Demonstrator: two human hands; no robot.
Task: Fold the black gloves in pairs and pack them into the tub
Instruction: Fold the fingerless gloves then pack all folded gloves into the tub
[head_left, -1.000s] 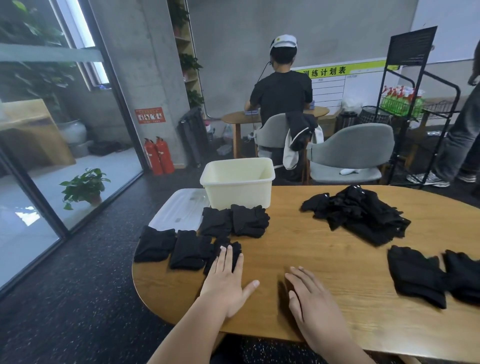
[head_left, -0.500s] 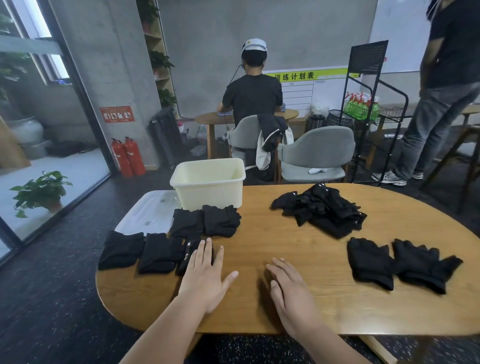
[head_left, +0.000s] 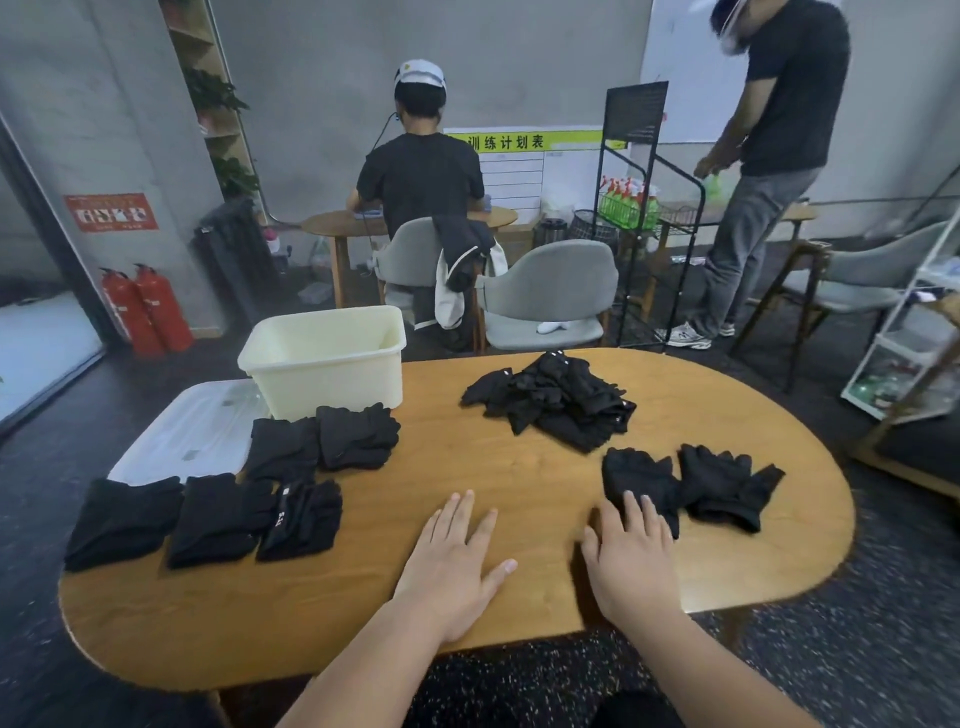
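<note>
Currently two loose gloves (head_left: 641, 478) lie side by side just ahead of the right hand (head_left: 631, 564), long axes running away from the person, fingers pointing away. A pile (head_left: 558, 402) lies farther ahead. Folded pairs (head_left: 218, 519) lie left of the left hand (head_left: 452, 569), with the tub (head_left: 332, 374) beyond them, mouth up. Both hands lie flat on the table (head_left: 337, 618), fingers straight, holding nothing. Right fingertips (head_left: 631, 501) touch the nearer glove. Earlier the left hand rested on a folded pair; now it lies on bare wood, apart from them.

black gloves (head_left: 558, 397), cream tub (head_left: 324, 358), wood-grain table (head_left: 519, 483), red extinguishers (head_left: 148, 309)
</note>
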